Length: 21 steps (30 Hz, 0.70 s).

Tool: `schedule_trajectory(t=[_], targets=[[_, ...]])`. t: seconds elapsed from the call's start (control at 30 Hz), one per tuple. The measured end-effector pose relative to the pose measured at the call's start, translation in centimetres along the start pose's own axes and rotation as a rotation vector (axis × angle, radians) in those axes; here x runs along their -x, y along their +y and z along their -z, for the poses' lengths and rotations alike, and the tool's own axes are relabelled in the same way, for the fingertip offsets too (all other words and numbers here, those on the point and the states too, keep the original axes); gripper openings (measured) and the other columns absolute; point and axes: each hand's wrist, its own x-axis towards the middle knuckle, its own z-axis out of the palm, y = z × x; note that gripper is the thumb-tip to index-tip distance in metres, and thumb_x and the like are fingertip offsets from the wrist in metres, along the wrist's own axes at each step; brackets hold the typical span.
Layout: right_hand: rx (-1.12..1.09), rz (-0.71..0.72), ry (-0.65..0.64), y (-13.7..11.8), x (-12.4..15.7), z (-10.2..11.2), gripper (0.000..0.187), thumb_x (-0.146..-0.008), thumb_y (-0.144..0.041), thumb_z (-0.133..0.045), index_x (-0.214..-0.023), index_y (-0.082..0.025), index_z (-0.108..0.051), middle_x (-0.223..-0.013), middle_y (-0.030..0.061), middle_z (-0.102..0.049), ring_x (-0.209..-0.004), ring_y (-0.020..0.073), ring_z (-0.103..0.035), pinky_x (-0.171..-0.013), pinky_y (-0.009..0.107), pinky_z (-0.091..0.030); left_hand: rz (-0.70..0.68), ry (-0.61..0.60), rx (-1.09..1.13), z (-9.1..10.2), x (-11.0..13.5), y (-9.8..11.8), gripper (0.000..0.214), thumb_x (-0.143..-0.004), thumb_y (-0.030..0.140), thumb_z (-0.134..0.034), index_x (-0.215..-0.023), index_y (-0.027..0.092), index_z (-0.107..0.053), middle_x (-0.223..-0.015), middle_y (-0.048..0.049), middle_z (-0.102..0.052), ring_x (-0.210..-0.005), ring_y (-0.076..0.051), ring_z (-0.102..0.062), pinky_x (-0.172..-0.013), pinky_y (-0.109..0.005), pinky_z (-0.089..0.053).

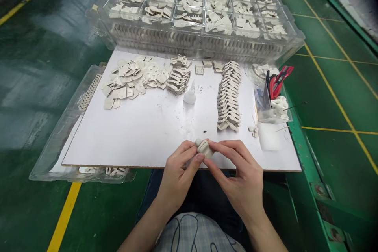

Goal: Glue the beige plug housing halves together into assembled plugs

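Pale-grey piece (206, 148), one: your left hand (177, 171) and right hand (244, 175) are pinching it near the edge of the table (132, 138), any slack grip risking a drop.

The white board (132, 138) is bright, the green floor (56, 39) shines at far left, it's dark underneath the board, and the edges look stretched and blurry.
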Motion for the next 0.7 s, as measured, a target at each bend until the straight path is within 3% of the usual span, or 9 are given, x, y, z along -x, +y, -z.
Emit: schedule_trajectory(t=[0.07, 0.2, 0.37, 0.57, 0.7], targets=[[-0.077, -0.075, -0.054, 0.3, -0.1, 0.2, 0.031, -0.086, -0.020, -0.073, -0.116, -0.027, -0.069, -0.100, 0.0032, -0.065, -0.090, 0.0146, -0.066, -0.079, 0.027, -0.057, -0.049, -0.015, -0.102, 0.4, 0.0, 0.3, 0.032, -0.097, 0.033, -0.051, -0.070, 0.019, -0.059, -0.080, -0.0041, -0.056, -0.072, -0.017, -0.050, -0.063, -0.027, -0.039], [-0.212, -0.202, -0.089, 0.9, -0.1, 0.2, 0.021, -0.091, -0.022, -0.066, -0.110, -0.028, -0.072, -0.093, 0.0020, -0.067, -0.086, 0.0149, -0.065, -0.074, 0.028, -0.055, -0.086, -0.080, -0.262, 0.6, -0.1, 0.5, 0.020, -0.097, 0.030, -0.050, -0.086, 0.020, -0.063, -0.087, -0.0060, -0.065, -0.084, -0.021, -0.056, -0.072, -0.031, -0.041], [-0.299, -0.290, -0.063, 1.4, 0.0, -0.7, 0.005, -0.090, -0.027, -0.068, -0.093, -0.023, -0.071, -0.084, 0.0020, -0.065, -0.081, 0.0158, -0.062, -0.070, 0.028, -0.051, -0.217, -0.009, -0.396, -0.1, -0.5, -0.3, 0.019, -0.099, 0.027, -0.047, -0.087, 0.021, -0.059, -0.081, -0.0035, -0.061, -0.078, -0.019, -0.054, -0.073, -0.032, -0.038], [-0.396, -0.363, -0.069, 2.3, -0.3, -1.6, 0.009, -0.090, -0.031, -0.067, -0.090, -0.021, -0.068, -0.083, 0.0012, -0.061, -0.078, 0.0143, -0.059, -0.070, 0.026, -0.048, -0.271, 0.012, -0.412, -0.7, -1.5, -1.1, 0.021, -0.100, 0.024, -0.042, -0.083, 0.021, -0.052, -0.079, -0.0028, -0.056, -0.078, -0.019, -0.048, -0.073, -0.033, -0.036], [-0.439, -0.370, -0.109, 3.0, -0.9, -1.9, 0.008, -0.090, -0.030, -0.068, -0.096, -0.024, -0.069, -0.088, 0.0002, -0.066, -0.083, 0.0139, -0.063, -0.078, 0.026, -0.050, -0.274, 0.021, -0.392, -0.5, -2.1, -1.4, 0.021, -0.101, 0.023, -0.042, -0.082, 0.021, -0.051, -0.080, -0.0026, -0.056, -0.079, -0.019, -0.048, -0.073, -0.034, -0.035]])
